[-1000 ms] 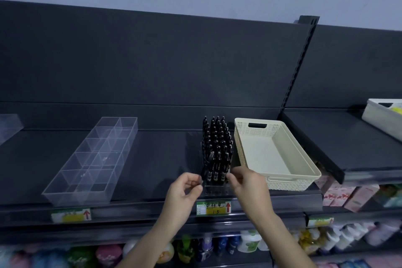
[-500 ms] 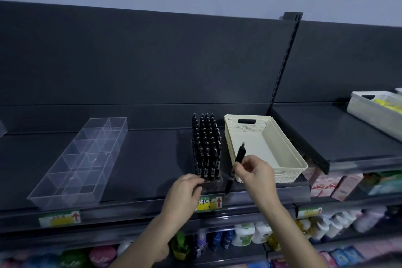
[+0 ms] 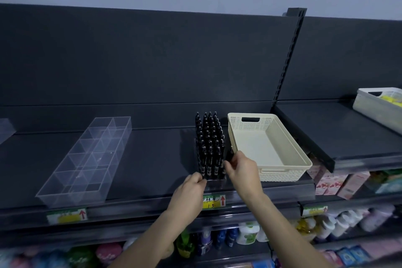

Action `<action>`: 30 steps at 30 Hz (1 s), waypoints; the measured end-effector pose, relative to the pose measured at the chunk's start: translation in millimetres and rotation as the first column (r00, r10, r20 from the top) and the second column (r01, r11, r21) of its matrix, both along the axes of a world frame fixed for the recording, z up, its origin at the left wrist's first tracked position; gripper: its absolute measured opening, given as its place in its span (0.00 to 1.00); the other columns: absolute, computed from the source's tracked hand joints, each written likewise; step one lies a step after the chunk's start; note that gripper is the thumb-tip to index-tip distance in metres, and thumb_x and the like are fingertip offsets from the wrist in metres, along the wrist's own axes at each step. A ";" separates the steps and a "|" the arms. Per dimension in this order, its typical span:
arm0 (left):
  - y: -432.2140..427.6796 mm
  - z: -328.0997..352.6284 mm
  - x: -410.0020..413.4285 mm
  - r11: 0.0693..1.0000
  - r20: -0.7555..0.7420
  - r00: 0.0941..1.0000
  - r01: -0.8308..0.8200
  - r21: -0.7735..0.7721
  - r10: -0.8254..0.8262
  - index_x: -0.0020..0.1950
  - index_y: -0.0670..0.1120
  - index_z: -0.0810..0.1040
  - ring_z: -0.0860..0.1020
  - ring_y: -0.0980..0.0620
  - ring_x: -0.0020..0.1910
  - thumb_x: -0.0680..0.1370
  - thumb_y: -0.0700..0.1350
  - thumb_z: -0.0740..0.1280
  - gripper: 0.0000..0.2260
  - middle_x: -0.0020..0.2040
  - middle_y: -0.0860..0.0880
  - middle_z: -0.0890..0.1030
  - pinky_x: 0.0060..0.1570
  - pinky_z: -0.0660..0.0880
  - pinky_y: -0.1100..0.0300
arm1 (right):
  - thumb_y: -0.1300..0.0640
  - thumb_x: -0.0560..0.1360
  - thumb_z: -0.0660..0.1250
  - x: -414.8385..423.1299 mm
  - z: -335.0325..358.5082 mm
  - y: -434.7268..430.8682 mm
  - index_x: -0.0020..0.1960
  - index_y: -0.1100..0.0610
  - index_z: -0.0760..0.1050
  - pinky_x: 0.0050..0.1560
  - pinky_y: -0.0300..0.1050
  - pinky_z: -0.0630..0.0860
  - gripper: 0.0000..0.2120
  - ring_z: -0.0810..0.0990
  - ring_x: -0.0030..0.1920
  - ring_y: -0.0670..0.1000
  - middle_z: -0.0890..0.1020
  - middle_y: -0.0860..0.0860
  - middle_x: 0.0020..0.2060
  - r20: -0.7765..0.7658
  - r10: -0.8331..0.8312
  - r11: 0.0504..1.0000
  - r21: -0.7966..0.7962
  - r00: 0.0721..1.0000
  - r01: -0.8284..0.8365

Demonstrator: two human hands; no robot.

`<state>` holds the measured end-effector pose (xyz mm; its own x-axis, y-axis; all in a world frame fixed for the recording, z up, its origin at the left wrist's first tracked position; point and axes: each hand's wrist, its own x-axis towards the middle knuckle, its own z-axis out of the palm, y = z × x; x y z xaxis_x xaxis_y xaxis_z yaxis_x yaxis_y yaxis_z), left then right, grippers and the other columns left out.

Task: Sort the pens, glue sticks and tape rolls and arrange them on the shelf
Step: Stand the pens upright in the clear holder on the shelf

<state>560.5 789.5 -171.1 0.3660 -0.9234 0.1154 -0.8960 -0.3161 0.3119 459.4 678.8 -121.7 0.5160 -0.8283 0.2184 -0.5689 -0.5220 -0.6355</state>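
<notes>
Head-cam view looking down at a dark store shelf (image 3: 152, 159). At centre, a dense block of black pens (image 3: 210, 148) stands upright in a clear stand (image 3: 214, 181) near the shelf's front edge.

The person's right hand (image 3: 242, 169) pinches one more black pen (image 3: 230, 154) between thumb and fingertips. It is held roughly upright at the block's right side, betw. the front rows and a cream basket (image 3: 280, 175). The left hand (image 3: 191, 187) has its fingers curled at the stand's front-left corner and appears to pinch it, prob. to steady it.

The basket sits just beside the stand on the right, with nothing visible inside. To the left, well apart, a clear divided tray (image 3: 69, 199) has all its compartments empty. At far right, on the next shelf section, a white bin (image 3: 374, 111) holds something yellow (too blurred to name). A yellow price tag (image 3: 214, 201) hangs on the shelf edge below the pens.

Progress, as a judgement: the pens look almost done. The stand seems nearly full, and this pen is likely among the last to slot in. No glue sticks or tape rolls can be made out anywhere, and the tray and basket are unfilled, so approx. two of the three groups seem left to do.
</notes>
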 end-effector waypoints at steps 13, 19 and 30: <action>-1.5 -4.3 4.6 1.000 -0.017 0.999 0.028 -0.013 -0.028 0.65 0.41 0.72 0.68 0.53 0.61 0.79 0.36 0.55 0.16 0.62 0.50 0.69 0.56 0.72 0.59 | 0.54 0.77 0.62 4.6 -6.4 9.6 0.43 0.57 0.66 0.36 0.43 0.68 0.09 0.77 0.40 0.57 0.77 0.54 0.35 -0.078 -0.025 0.999 -0.029 0.997 0.022; -1.2 -3.1 6.1 0.999 -0.025 0.999 0.033 -0.017 -0.033 0.67 0.42 0.71 0.68 0.53 0.62 0.80 0.39 0.55 0.16 0.62 0.50 0.68 0.57 0.72 0.60 | 0.56 0.76 0.63 -2.5 -8.4 9.7 0.48 0.59 0.71 0.42 0.45 0.72 0.06 0.79 0.43 0.56 0.81 0.55 0.41 -0.072 0.008 1.000 0.004 0.997 -0.007; -4.3 -1.6 -10.8 0.994 -0.040 0.995 -0.098 -0.056 0.096 0.65 0.42 0.73 0.69 0.53 0.61 0.80 0.39 0.55 0.15 0.61 0.49 0.70 0.57 0.71 0.62 | 0.57 0.75 0.63 -2.7 -6.3 -10.2 0.51 0.60 0.71 0.44 0.46 0.73 0.07 0.79 0.46 0.57 0.81 0.57 0.46 -0.086 0.164 0.985 0.072 0.983 -0.158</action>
